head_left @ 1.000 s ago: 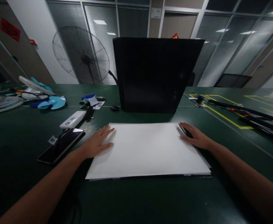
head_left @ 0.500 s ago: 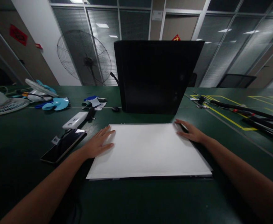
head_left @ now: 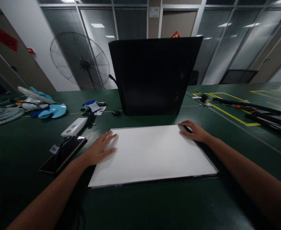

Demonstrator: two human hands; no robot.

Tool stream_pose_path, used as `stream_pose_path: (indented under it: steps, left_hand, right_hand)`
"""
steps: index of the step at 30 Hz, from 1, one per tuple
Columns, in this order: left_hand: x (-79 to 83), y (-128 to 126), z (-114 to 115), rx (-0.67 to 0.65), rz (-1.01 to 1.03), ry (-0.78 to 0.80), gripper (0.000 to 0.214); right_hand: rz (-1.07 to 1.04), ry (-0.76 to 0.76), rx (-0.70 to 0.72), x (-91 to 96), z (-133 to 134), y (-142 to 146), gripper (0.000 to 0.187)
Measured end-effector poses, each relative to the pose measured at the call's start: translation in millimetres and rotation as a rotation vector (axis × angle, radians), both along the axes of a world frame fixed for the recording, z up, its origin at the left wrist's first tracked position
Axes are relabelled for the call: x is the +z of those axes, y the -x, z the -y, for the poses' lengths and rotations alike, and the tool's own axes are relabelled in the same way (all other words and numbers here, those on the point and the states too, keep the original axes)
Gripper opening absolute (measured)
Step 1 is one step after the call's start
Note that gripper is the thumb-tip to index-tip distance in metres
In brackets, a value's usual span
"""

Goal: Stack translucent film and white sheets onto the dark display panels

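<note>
A large white flat panel [head_left: 152, 153] lies on the dark green table [head_left: 154, 207] in front of me. My left hand [head_left: 99, 148] rests flat on its left edge near the far corner, fingers stretched out. My right hand [head_left: 194, 131] lies at the panel's far right corner, fingers extended over the edge and touching it. Neither hand has anything lifted.
A tall black stack of panels [head_left: 153, 75] stands just behind the white panel. A phone [head_left: 63, 153] and a white device [head_left: 74, 126] lie to the left, with blue fan blades [head_left: 52, 111] and fan parts further left. Black rods [head_left: 255, 110] lie at the right over yellow tape lines.
My right hand has slid along the panel's right edge toward the far corner. My left hand stays at the left edge. The view has shifted slightly.
</note>
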State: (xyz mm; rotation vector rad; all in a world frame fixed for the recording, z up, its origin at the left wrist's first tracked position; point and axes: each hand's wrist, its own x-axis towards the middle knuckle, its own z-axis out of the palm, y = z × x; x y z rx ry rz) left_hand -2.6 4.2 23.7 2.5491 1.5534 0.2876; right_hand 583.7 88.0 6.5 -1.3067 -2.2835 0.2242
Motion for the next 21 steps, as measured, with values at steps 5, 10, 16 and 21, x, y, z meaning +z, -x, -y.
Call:
stream_pose_path:
  steps: [5, 10, 16, 21]
  left_hand:
    - [2.6, -1.3, 1.4, 0.01, -0.005, 0.017, 0.076]
    - [2.9, -0.9, 2.2, 0.031, 0.019, 0.035, 0.071]
    - [4.7, -1.5, 3.1, 0.032, 0.035, 0.06, 0.075]
    - [3.8, -1.1, 2.9, 0.014, 0.041, 0.044, 0.071]
  right_hand:
    - [0.0, -0.004, -0.002, 1.3, 1.9, 1.3, 0.058]
    - [0.007, -0.012, 0.02, 1.2, 1.8, -0.4, 0.056]
    - [0.018, -0.022, 0.036, -0.8, 0.8, -2.4, 0.056]
    - [0.022, -0.029, 0.044, -3.0, -0.4, -3.6, 0.055]
